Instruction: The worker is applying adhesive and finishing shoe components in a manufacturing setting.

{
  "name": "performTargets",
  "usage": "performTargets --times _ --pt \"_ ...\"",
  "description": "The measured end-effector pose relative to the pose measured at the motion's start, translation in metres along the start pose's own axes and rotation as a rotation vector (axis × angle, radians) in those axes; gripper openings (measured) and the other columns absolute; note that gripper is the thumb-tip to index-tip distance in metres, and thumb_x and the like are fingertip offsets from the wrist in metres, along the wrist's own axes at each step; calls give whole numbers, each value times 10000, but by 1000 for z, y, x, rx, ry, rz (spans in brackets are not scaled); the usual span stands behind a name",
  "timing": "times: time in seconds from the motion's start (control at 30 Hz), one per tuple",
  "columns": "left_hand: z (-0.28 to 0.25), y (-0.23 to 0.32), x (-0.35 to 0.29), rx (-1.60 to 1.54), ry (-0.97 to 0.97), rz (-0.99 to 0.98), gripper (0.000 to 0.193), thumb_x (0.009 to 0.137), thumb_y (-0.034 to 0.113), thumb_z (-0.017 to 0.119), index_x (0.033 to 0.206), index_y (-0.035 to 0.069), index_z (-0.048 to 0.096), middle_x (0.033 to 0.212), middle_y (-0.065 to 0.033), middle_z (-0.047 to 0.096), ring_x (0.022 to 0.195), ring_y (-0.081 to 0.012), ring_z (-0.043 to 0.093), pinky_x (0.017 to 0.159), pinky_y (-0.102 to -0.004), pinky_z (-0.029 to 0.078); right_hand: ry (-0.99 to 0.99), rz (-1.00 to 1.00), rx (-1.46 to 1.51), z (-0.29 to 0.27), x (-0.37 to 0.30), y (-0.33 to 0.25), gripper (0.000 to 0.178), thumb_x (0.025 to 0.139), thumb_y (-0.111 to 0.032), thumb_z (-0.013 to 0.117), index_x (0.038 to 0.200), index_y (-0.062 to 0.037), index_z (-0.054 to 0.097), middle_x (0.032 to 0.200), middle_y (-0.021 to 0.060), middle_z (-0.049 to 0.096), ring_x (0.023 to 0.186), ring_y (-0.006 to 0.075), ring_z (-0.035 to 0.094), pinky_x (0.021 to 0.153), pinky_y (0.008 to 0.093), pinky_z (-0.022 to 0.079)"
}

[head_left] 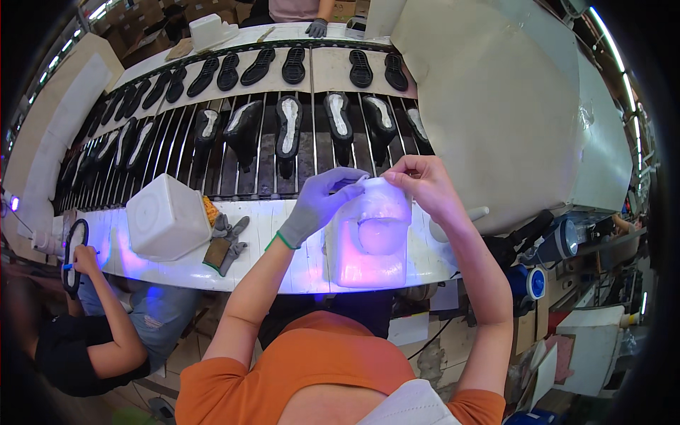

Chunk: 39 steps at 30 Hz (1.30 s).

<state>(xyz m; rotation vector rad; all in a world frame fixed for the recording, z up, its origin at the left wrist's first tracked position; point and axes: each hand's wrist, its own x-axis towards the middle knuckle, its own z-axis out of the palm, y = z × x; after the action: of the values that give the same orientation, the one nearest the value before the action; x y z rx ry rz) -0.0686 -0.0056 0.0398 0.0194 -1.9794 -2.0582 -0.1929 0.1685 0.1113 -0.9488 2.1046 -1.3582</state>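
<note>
In front of me a translucent white plastic container (372, 265) with a rounded neck stands at the bench's front edge, lit pink and violet. My left hand (322, 204), in a pale grey glove with a green cuff, has its thumb and fingers closed at the left of the container's rim. My bare right hand (423, 185) pinches the rim from the right. Whether any small piece lies between the fingertips cannot be made out, nor can the container's contents. Just right of the container, a white rod-like handle (479, 212) sticks out behind my right forearm.
Beyond the white bench (283, 219) runs a roller conveyor (265, 170) with several black shoes, soles up; black outsoles (293, 65) line the shelf above. Left are a white tub (163, 219) and grey gloves (228, 244). A co-worker's hand (86, 259) holds a sole. A pale panel (496, 106) rises right.
</note>
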Motion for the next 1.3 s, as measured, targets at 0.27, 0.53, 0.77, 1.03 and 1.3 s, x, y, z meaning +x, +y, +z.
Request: performTargets --times 0.27,0.53,0.77,1.03,1.3 --pt "15 -1 4 222 229 97 159 870 151 648 939 13 686 843 -85 683 792 -142 641 706 -268 491 188 -138 -131 13 -7 4 123 799 -72 690 754 26 630 681 38 583 654 104 538 590 256 414" --pt "49 -35 11 191 582 381 101 874 105 606 808 29 596 768 -89 620 727 -237 613 667 -336 479 348 -301 -189 31 -10 6 123 861 -37 630 785 11 546 719 57 532 691 135 514 636 265 425" --pt "54 -39 11 117 681 440 113 882 97 593 795 36 552 750 -86 578 725 -234 571 669 -343 449 394 -397 50 34 -9 0 101 906 -49 584 831 8 546 752 34 548 688 89 500 640 242 418" --pt "54 -47 8 0 721 443 116 892 99 582 801 37 545 761 -84 554 719 -228 567 663 -331 448 4 -336 -467 33 1 -36 128 795 -66 675 909 -8 663 820 73 614 821 214 552 760 322 445" --pt "50 -46 4 4 749 473 127 906 113 574 813 30 550 766 -81 551 716 -216 566 658 -324 447 -38 -506 -880 57 0 -41 118 736 -61 689 830 -7 642 857 90 598 908 279 513 799 377 421"
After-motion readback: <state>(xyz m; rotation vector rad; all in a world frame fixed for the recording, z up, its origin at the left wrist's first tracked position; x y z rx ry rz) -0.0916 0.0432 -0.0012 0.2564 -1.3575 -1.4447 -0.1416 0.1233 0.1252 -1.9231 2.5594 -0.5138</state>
